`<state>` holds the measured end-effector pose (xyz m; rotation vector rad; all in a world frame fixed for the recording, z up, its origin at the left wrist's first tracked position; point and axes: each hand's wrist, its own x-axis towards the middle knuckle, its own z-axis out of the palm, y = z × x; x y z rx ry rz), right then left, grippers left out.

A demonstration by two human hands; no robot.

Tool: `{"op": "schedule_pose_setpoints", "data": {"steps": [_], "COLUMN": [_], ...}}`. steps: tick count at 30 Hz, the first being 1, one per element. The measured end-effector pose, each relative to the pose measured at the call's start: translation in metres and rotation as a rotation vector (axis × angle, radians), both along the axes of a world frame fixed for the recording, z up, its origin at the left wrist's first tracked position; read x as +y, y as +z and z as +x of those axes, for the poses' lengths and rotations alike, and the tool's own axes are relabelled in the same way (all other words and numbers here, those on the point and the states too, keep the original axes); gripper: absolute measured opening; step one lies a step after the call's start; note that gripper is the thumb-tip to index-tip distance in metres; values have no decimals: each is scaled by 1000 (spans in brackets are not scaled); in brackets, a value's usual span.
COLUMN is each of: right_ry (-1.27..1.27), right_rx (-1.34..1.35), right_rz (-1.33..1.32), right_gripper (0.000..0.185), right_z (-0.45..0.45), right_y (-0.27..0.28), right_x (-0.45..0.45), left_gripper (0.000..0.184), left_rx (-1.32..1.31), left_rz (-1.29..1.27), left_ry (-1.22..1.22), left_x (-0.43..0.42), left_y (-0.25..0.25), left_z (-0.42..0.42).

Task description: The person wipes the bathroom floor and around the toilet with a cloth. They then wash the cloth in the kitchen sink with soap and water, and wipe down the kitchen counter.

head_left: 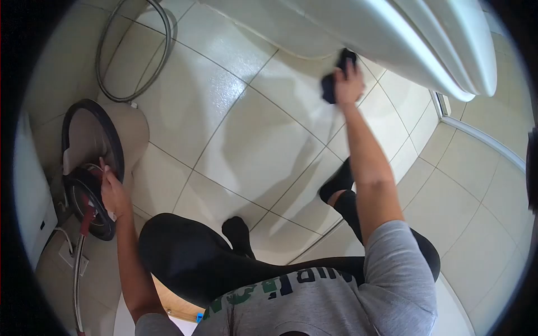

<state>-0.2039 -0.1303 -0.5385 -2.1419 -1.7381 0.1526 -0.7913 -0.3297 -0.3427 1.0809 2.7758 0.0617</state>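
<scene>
My right hand (349, 87) reaches down to the tiled floor and presses on a black cloth (329, 89), fingers closed over it. The cloth lies against the base of a white toilet-like fixture (302, 33). On the left, my left hand (115, 193) is at the black rim (100, 221) of a round part, its fingers bent around the edge. This part sits beside a grey-beige container (134, 126) with a black-rimmed oval top. A red piece (86, 218) inside the round part joins a metal pole (78, 280).
A grey flexible hose (168, 45) hangs in a loop at the upper left. My feet in black socks (238, 232) stand on the tiled floor (258, 145). A metal track (482, 134) runs along the right. A white fixture (31, 190) stands at the left edge.
</scene>
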Motion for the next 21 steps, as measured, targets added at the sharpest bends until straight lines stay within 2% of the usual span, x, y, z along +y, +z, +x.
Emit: {"op": "schedule_pose_setpoints", "data": {"steps": [3,5,7,9,11,13,15,18,20,21], "right_ry": [148,151,318,597,767,1035,1106,794,526,327], "right_rx": [12,78,111,63,95,102,226,-31,72,190], "right_rz": [23,22,-25,-125,-163,-167,-195,-302,118,203], "right_gripper": [71,75,72,61,45,42,43,33,29,31], "right_z": [-112,-171,-222,-257,-273,-255,-208,-125,-56,-23], "right_y": [18,23,42,50,45,31,43,52,52,43], "right_x": [-41,-41,-39,-58,-97,-155,-191,-171,-138,-130], "left_gripper": [49,49,49,49,50,50,50,50,50,50], "left_rx": [6,20,10,10,21,11,-12,17,33,33], "left_rz": [-1,-1,21,39,-2,8,5,-23,7,9], "left_ry": [3,-5,-3,2,13,-9,-28,-28,-38,-49], "left_x": [3,2,2,2,6,3,0,1,3,6], "left_y": [4,3,0,4,8,4,1,4,5,4], "left_z": [2,1,2,3,8,-2,-2,3,6,5]}}
